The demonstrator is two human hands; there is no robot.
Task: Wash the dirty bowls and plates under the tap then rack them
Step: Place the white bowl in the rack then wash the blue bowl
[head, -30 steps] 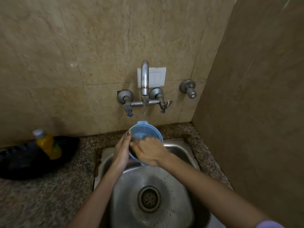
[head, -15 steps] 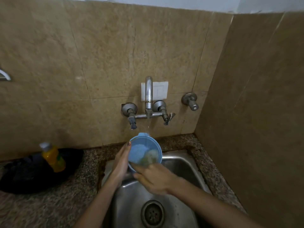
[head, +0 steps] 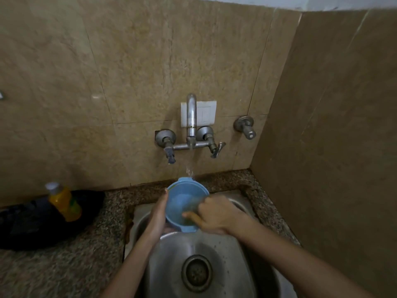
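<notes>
Water from the metal tap [head: 191, 123] hits the far rim of a round blue plastic bowl [head: 182, 206] over the steel sink's [head: 217, 250] back edge. Left hand [head: 158, 216] cups its side, fingers pressed together; right hand [head: 217, 214] curls fingers inside.

bowl [head: 185, 206] light blue | sink [head: 171, 257] grey steel | surface [head: 64, 265] speckled brown granite | wall [head: 139, 61] mottled beige tile | bottle [head: 64, 203] yellow-orange, white cap | switch [head: 205, 112] white
</notes>
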